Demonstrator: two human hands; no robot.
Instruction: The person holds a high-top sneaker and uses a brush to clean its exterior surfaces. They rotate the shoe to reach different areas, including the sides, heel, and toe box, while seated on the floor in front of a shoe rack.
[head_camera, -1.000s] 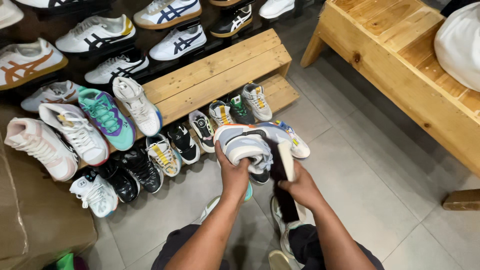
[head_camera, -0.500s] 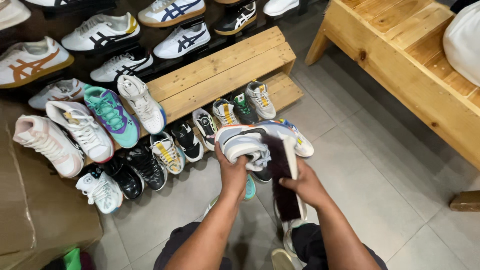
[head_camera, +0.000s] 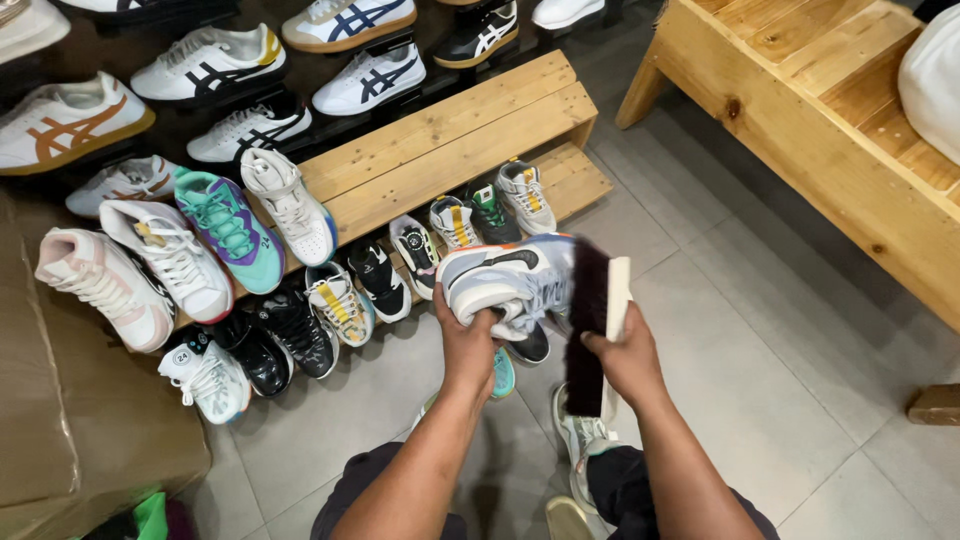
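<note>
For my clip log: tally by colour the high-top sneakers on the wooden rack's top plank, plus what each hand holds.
Mostly white high-top sneakers: 2
Pink-and-white high-top sneaker: 1
Teal-and-purple high-top sneaker: 1
Grey sneaker, in left hand: 1
Brush, in right hand: 1
Total: 6

Two hands are showing: the left hand (head_camera: 468, 345) and the right hand (head_camera: 625, 362). One grey and white sneaker (head_camera: 505, 280) and one dark-bristled brush (head_camera: 590, 320) are being held. Five shoes are sitting on the wooden rack's top shelf (head_camera: 440, 150), and nine are lining its lower tier and the floor in front. One pale wooden bench (head_camera: 800, 120) is standing at right.
</note>
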